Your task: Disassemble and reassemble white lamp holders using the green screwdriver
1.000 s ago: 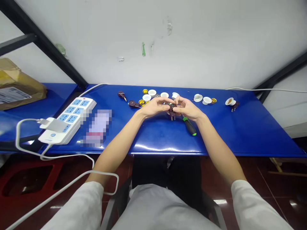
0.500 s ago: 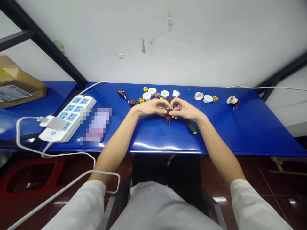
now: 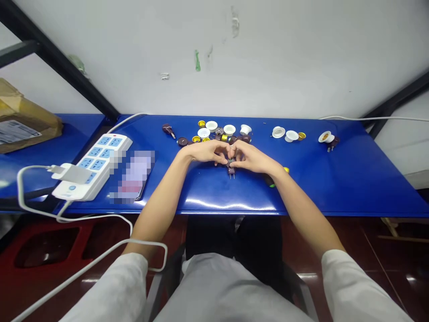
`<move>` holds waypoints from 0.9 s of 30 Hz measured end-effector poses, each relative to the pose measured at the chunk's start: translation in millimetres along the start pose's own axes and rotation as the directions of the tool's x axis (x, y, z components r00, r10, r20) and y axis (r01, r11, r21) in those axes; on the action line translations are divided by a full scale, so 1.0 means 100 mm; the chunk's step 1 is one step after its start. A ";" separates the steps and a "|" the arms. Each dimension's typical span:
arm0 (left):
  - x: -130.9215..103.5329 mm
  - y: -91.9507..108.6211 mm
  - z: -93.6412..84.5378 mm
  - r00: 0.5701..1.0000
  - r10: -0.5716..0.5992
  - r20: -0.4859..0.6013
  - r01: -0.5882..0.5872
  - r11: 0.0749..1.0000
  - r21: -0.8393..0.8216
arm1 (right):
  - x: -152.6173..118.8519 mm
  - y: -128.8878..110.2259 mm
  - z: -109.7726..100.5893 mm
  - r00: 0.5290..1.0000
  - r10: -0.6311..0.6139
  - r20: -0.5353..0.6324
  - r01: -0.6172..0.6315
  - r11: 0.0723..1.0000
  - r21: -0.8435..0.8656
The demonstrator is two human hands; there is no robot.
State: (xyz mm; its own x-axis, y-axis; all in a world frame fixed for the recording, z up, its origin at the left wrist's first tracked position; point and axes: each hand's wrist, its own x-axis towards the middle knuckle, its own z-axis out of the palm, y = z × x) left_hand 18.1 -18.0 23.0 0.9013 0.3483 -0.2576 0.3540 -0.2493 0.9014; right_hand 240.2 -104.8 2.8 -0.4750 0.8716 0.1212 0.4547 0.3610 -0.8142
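Between my two hands is a dark brown plug piece (image 3: 231,171) with two metal pins pointing toward me. My left hand (image 3: 212,151) grips its left side with bent fingers, the thumb at its top. From the other side my right hand (image 3: 247,156) closes on it, thumb and fingertips pressed together, and my fingers hide most of its upper part. A black and green screwdriver handle (image 3: 269,180) lies partly covered by my right wrist. Just beyond my hands are brown plug parts (image 3: 182,141), white cups (image 3: 229,130) and brass-coloured screw shells (image 3: 196,139).
A white power strip (image 3: 94,167) with a charger and cable lies at the left, beside a blurred phone (image 3: 137,174). More white cups (image 3: 291,136) and a brown plug with a white cup (image 3: 331,143) sit to the right. A cardboard box (image 3: 25,118) stands far left.
Both hands and the plug piece have shifted slightly left and toward me. My right wrist now covers more of the screwdriver. The view has turned a little.
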 end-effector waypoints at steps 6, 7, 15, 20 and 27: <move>0.01 0.01 0.01 1.000 0.002 -0.028 -0.002 1.000 0.001 | -0.01 0.01 -0.04 1.000 0.005 0.027 -0.005 1.000 0.004; 0.01 0.01 0.01 1.000 0.004 -0.029 -0.004 1.000 0.002 | -0.01 0.01 -0.04 1.000 0.004 0.030 -0.005 1.000 0.007; 0.00 0.01 0.00 0.999 0.001 -0.044 0.000 1.000 0.021 | -0.03 -0.01 -0.13 0.999 0.007 0.040 -0.009 0.999 0.048; -0.03 -0.01 -0.03 0.997 0.026 -0.069 -0.027 1.000 -0.010 | -0.07 0.07 -0.26 0.992 0.008 -0.129 -0.003 0.999 0.040; -0.05 0.02 -0.08 0.915 0.127 -0.382 -0.100 0.991 0.090 | -0.01 0.20 -0.16 0.969 -0.009 -0.246 -0.036 0.983 -0.179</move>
State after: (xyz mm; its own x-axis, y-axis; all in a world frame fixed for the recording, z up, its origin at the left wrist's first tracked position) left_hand 12.6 -13.1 28.5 0.7745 0.6324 0.0122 0.2830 -0.3637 0.8875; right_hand 261.5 -93.4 -4.8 -0.2789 0.9231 0.2649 0.5992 0.3828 -0.7032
